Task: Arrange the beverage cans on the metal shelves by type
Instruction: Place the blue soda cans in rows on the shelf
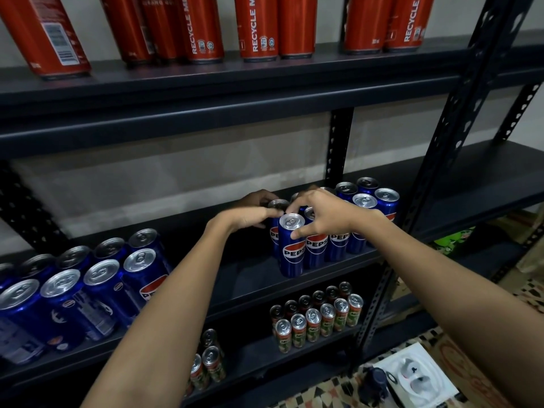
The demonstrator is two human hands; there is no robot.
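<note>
Front blue can (pixel 291 245) stands upright at the middle shelf (pixel 253 278) front edge, right half. Right hand (pixel 323 214) pinches its rim, thumb on the side, fingers curled over the top. Left hand (pixel 250 213) curls around the can (pixel 276 205) just behind.

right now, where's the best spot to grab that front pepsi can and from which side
Grip the front Pepsi can around its upper body just under the rim, coming from the front and above. It stands upright at the shelf edge with other cans packed close behind and to its right, so only its front and left are free. The right hand already has its thumb there.
</note>
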